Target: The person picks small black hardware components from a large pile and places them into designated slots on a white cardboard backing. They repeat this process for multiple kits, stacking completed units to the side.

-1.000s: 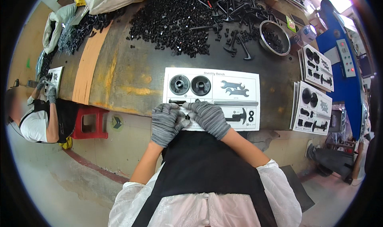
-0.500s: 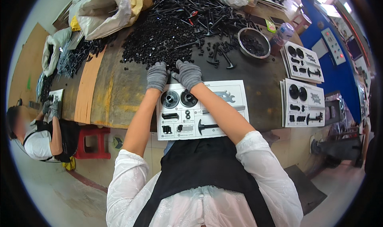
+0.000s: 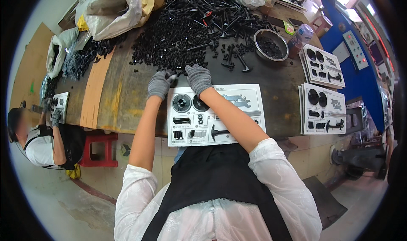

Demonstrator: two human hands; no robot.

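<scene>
Both your gloved hands have moved up off the white parts card [image 3: 237, 109] since a second ago and now reach the near edge of the heap of black hardware [image 3: 186, 29] at upper centre. You work at a worn, dark workbench [image 3: 127, 84]; concrete floor lies below, a blue machine [image 3: 360, 63] at upper right. Your left hand [image 3: 160, 83] curls loosely, fingertips among loose black pieces; whether it pinches one, you cannot tell. Your right hand [image 3: 198, 78] lies palm down, fingers together, touching the heap. A steel bowl [image 3: 271, 44] at upper right holds small black parts.
</scene>
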